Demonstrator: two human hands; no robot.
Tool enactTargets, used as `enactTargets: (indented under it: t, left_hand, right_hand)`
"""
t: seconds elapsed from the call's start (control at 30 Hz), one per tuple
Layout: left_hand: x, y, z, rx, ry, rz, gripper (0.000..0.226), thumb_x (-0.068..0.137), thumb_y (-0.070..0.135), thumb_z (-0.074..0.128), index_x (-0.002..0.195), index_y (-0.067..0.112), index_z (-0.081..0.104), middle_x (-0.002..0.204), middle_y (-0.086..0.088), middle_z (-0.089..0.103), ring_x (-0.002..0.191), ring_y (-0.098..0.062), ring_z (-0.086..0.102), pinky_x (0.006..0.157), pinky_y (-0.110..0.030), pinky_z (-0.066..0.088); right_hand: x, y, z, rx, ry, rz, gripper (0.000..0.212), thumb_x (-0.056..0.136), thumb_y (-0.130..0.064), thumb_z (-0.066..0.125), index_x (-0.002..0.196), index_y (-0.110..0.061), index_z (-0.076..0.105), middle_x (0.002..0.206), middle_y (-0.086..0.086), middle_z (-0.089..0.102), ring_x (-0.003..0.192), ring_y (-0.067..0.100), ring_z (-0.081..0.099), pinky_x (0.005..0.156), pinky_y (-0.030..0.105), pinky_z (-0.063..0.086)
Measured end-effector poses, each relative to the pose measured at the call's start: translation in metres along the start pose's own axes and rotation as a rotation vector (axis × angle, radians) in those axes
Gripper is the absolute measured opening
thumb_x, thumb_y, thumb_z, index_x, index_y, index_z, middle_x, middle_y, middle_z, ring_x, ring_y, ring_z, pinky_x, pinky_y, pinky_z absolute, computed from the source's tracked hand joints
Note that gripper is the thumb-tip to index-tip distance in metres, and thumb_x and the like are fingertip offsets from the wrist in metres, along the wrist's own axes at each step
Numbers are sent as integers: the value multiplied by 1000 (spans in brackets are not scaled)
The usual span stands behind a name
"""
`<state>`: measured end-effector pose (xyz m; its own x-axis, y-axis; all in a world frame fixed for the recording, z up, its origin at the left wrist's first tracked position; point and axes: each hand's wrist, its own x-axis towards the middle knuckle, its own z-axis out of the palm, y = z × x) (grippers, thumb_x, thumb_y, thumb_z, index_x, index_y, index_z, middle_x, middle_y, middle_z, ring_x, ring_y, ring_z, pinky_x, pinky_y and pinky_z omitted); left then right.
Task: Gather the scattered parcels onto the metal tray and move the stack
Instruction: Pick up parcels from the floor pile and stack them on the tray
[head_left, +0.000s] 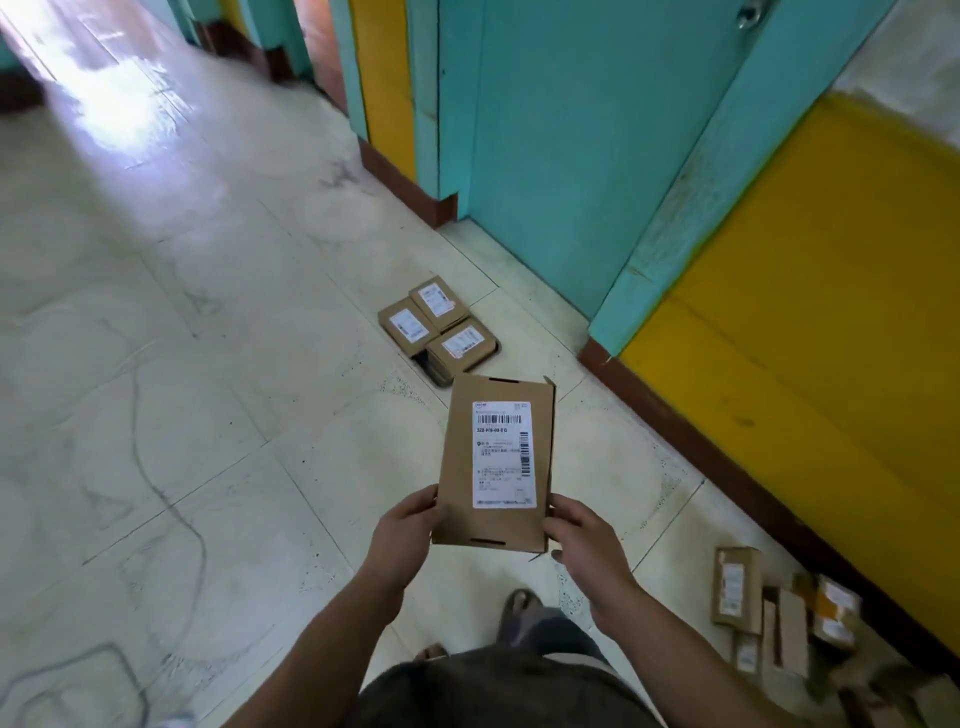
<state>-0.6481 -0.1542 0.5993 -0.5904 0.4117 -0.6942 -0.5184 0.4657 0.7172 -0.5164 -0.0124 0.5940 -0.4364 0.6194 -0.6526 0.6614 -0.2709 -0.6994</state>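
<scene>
Over the floor (208, 364), a parcel (496, 457) is pinched at its lower corners by left hand (405, 535) and right hand (587, 545) fingers (563, 508), likely bound for the stack (439, 327) ahead.

a dark grey-brown shirt (498, 693) covers the torso, above dark blue-grey legwear (566, 634). the left hand (405, 535), right hand (589, 545) and both forearms (332, 629) are bare. a dark open-toed sandal (522, 616) shows on the forward foot.

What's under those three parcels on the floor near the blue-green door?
A dark tray shows only at its rim beneath the three parcels. Its surface is covered, so whether more parcels lie underneath cannot be told.
</scene>
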Motion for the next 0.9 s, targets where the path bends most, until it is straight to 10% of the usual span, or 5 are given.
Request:
enactTargets:
  t: [0.9]
  left_hand:
    - [320,241,-209,-145,165,-55,44,96,4,52,137,22,49,128,-6,61,117,-28,58,105,-51,45]
  right_hand:
    - [297,-308,231,-50,-194,35,21,90,-25,59,89,-45,65,108,-12,68,106,15,61,99,45,49]
